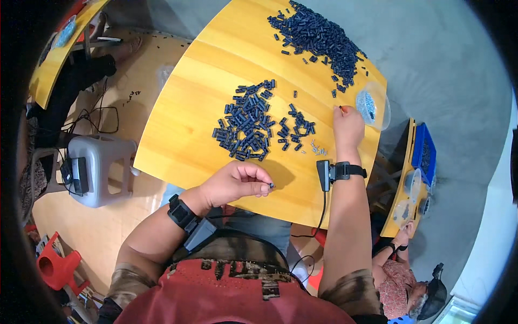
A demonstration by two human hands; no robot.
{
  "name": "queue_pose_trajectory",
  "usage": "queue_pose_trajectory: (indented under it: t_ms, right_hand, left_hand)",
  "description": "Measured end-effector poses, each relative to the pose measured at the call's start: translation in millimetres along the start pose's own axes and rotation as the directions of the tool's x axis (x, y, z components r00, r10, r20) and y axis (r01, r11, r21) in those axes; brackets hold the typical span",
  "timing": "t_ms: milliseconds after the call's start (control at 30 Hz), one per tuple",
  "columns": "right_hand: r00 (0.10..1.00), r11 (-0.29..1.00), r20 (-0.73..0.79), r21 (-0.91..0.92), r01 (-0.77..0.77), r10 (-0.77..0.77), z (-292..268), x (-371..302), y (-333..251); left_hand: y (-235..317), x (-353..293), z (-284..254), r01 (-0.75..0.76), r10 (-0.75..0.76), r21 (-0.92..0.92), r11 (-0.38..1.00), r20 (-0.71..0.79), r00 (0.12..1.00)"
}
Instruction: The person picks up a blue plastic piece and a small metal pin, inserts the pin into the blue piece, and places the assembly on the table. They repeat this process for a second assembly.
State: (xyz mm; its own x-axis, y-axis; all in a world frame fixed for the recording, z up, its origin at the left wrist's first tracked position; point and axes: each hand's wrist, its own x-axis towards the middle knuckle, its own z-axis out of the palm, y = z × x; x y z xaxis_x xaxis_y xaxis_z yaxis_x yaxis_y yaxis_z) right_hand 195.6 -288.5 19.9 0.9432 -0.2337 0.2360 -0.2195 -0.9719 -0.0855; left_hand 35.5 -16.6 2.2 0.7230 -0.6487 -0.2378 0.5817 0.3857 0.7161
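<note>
My left hand is near the table's front edge, thumb and forefinger pinched on a small dark piece with a light spot. My right hand reaches further forward, beside a clear plastic tub of light-blue bits. Its fingertips are closed on a small black piece, mostly covered by them. Between the hands lie a loose group of black plastic pieces and some small silvery pins. A larger heap of black plastic pieces sits ahead of my left hand.
At the table's far end is a big pile of small black parts. The yellow table has a curved edge. A grey stool and cables are at left. Another person works at right, near a blue tray.
</note>
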Motion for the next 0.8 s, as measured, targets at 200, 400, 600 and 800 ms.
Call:
queue_pose_trajectory:
  t_ms: [200, 400, 600, 800]
  right_hand:
    - [0.999, 0.974, -0.039, 0.227, -0.018, 0.028, 12.8, 5.3, 16.7]
    - [0.991, 0.707, 0.116, 0.695, -0.129, 0.066, -21.8, -25.1, 5.3]
    - [0.86, 0.329, 0.458, 0.866, -0.376, -0.223, -100.2, -117.5, -18.0]
    - [0.849, 0.279, 0.439, 0.889, -0.363, -0.293, -102.8, -182.4, -20.9]
  left_hand:
    - [1.4, -0.5, 0.3, 0.008, -0.008, -0.016, 1.0, 0.034, 0.999]
    - [-3.0, -1.1, -0.9, -0.025, 0.026, -0.025, 0.999, 0.029, 0.999]
    - [-2.1, 0.2, 6.0, -0.049, 0.049, -0.019, 0.999, -0.001, 0.999]
    - [5.9, -9.9, 22.6, -0.025, 0.03, 0.073, 0.997, -0.067, 0.997]
